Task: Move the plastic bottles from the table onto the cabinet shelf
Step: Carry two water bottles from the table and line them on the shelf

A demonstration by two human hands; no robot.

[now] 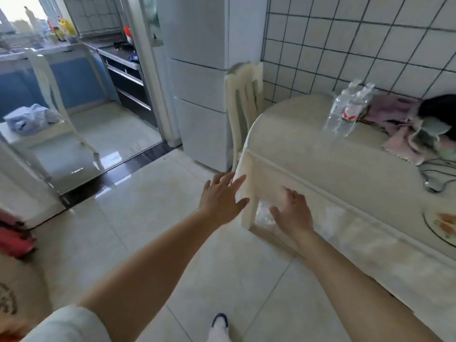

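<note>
Two clear plastic bottles [348,109] stand close together on the cream table [308,149], near the tiled wall at the far side; one has a red and white label. My left hand [222,198] is stretched out in the air over the floor, fingers spread, just left of the table's corner. Beside it, my right hand [292,211] hovers at the table's near edge with relaxed fingers and holds nothing. Both hands are well short of the bottles. No cabinet shelf can be made out.
A cream chair [244,102] stands between the table and a white fridge [204,77]. Pink and green cloths [404,134], a black object and a cable lie on the table's right side, with a patterned plate [441,225] at the right edge. A doorway at left opens onto a kitchen.
</note>
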